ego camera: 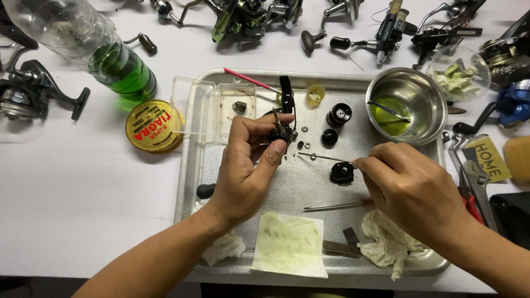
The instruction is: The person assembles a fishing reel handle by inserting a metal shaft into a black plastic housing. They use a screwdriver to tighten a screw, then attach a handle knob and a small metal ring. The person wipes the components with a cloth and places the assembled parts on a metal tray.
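Note:
My left hand (248, 163) grips a small black fishing reel body (282, 132) above the metal tray (190, 165), with its black arm (286, 94) sticking up. My right hand (411, 190) holds a thin metal pick (323, 157) whose tip carries a tiny washer and points toward the reel body. A black reel part (342, 173) lies on the tray just left of my right hand. Small black parts (329, 137) and a black spool (338, 114) lie on the tray beyond it.
A steel bowl (425, 94) with green liquid stands at the tray's back right. Stained paper (290, 245) and a rag (389, 243) lie at the tray's front. A round yellow tin (152, 126), a green-filled plastic bottle (105, 55), several reels and hand tools (475, 182) surround the tray.

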